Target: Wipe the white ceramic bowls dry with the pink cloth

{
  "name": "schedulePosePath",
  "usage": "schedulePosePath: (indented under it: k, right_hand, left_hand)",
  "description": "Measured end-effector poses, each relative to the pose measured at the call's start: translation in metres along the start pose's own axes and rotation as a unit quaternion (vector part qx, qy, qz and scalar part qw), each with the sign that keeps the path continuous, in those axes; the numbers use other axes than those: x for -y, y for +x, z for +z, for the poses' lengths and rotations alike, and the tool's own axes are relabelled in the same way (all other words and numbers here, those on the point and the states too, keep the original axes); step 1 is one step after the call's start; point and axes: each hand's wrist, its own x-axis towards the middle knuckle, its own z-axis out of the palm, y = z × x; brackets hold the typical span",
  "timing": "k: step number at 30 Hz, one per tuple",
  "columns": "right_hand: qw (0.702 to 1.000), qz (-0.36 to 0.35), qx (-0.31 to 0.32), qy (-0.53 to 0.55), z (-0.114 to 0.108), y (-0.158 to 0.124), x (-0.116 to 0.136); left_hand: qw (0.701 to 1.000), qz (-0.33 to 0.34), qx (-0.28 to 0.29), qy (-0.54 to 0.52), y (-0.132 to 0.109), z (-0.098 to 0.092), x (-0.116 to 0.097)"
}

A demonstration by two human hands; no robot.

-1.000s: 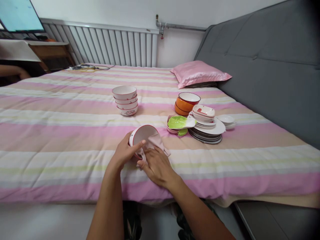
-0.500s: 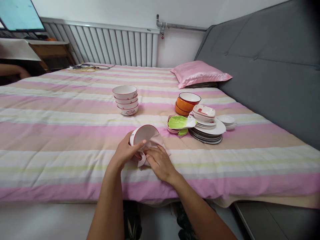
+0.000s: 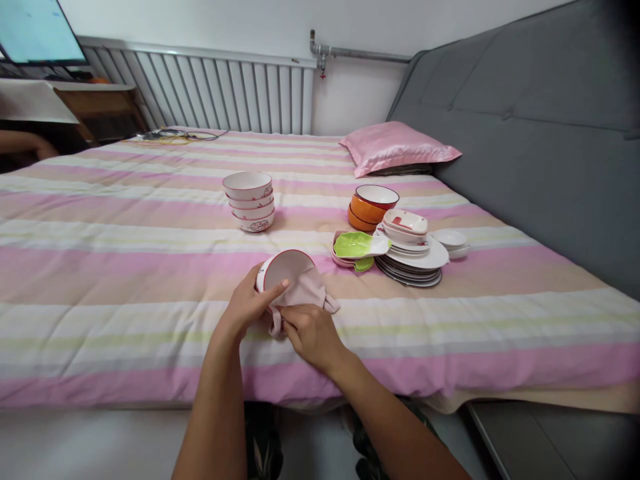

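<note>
A white bowl (image 3: pixel 286 268) with a red rim is tilted toward me above the near part of the bed. My left hand (image 3: pixel 253 299) grips its left side, thumb over the rim and fingers behind. A pale pink cloth (image 3: pixel 307 290) drapes over the bowl's lower right, partly inside it. My right hand (image 3: pixel 311 333) is closed on the cloth at the lower rim; its fingertips are partly hidden. Beyond the bowl stands a stack of several similar white bowls (image 3: pixel 249 200) with red rims.
To the right are orange bowls (image 3: pixel 367 212), a green leaf-shaped dish (image 3: pixel 355 245), stacked plates (image 3: pixel 431 257), a rectangular dish (image 3: pixel 406 221) and small white dishes (image 3: pixel 451 240). A pink pillow (image 3: pixel 400 148) lies by the grey headboard (image 3: pixel 525 133). Cables (image 3: pixel 180 135) lie at the far left; another person's arm (image 3: pixel 25 142) shows there.
My right hand has shifted slightly down and left along the bowl's rim, its fingers now more curled. More of the cloth lies spread over the bowl's inside. The left hand keeps its grip.
</note>
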Motion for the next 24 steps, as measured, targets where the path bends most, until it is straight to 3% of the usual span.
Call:
schedulePosePath:
  k: [5,10,15,24]
  right_hand:
    - [0.999,-0.004,0.005,-0.05,-0.001,0.0,-0.003]
    - [0.996,-0.016,0.018,-0.084,-0.006,0.0,-0.011]
    - [0.994,-0.027,0.007,-0.103,-0.012,-0.002,-0.018]
    - [0.995,-0.02,0.004,-0.095,-0.007,-0.003,-0.016]
  left_hand:
    - [1.0,-0.01,-0.004,-0.002,0.0,0.0,0.0]
    - [0.997,-0.061,0.017,-0.037,0.0,0.001,-0.001]
    - [1.0,-0.024,-0.01,-0.014,0.002,0.002,0.002]
    - [0.999,-0.034,-0.009,-0.025,0.002,0.003,0.001]
